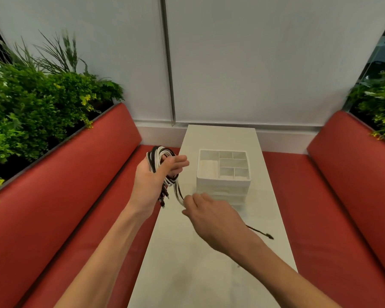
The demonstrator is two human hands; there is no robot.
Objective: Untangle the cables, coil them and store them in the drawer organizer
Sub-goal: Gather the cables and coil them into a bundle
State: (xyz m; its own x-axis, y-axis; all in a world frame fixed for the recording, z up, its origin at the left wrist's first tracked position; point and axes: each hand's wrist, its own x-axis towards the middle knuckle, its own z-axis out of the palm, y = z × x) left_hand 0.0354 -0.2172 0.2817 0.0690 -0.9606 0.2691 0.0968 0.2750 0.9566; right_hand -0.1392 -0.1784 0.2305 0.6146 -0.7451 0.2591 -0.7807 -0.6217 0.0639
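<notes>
A bundle of black and white cables (162, 161) is looped around my left hand (152, 178), which grips it above the table's left edge. Several plug ends dangle below that hand. My right hand (209, 214) pinches a white cable strand (179, 195) hanging from the bundle. A black cable end with a plug (265, 234) lies on the table to the right of my right wrist. The white drawer organizer (222, 185) stands in the middle of the table, its top tray split into several compartments.
The narrow white table (187, 263) runs between two red benches (65, 196) (342, 196). Green plants (31, 103) stand behind both benches. A grey wall closes the far end.
</notes>
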